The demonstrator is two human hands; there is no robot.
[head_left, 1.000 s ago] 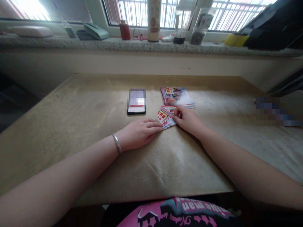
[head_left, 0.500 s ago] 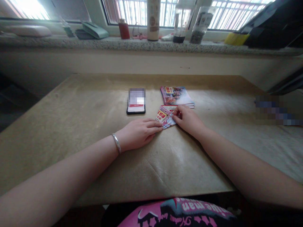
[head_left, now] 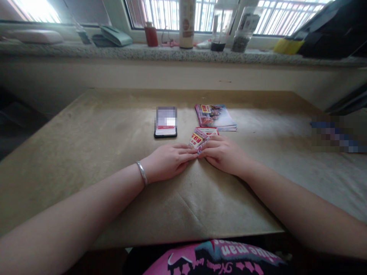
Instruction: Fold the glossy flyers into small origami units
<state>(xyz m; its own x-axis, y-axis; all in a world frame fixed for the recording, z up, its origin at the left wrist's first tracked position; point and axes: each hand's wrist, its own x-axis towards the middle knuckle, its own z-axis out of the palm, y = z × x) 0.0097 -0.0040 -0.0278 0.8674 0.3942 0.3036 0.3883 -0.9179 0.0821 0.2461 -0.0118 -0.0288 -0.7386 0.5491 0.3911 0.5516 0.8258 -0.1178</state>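
A partly folded printed leaflet [head_left: 197, 138], with a yellow and red price label, lies on the table in front of me. My left hand [head_left: 169, 160] rests flat with fingers stretched out, their tips on the leaflet's near left corner. On the near right side, my right hand [head_left: 222, 152] lies with its fingers extended over the folded part, covering much of it. The fingertips of both hands almost meet at the near edge. Just beyond stands a small stack of similar leaflets [head_left: 219, 116]. Left of it lies a phone [head_left: 165, 131], its screen blurred out.
The table [head_left: 114, 114] has a tan cover and reaches to the wall. On the stone windowsill [head_left: 160, 53] stand a red bottle [head_left: 151, 35], a tall pale container [head_left: 187, 26], clear jars and a dark bag [head_left: 335, 34]. A blurred-out item lies at the table's right.
My right hand has moved left and toward me along the fold, from a pinch on the leaflet to fingers laid flat over it. The left hand stays in place.
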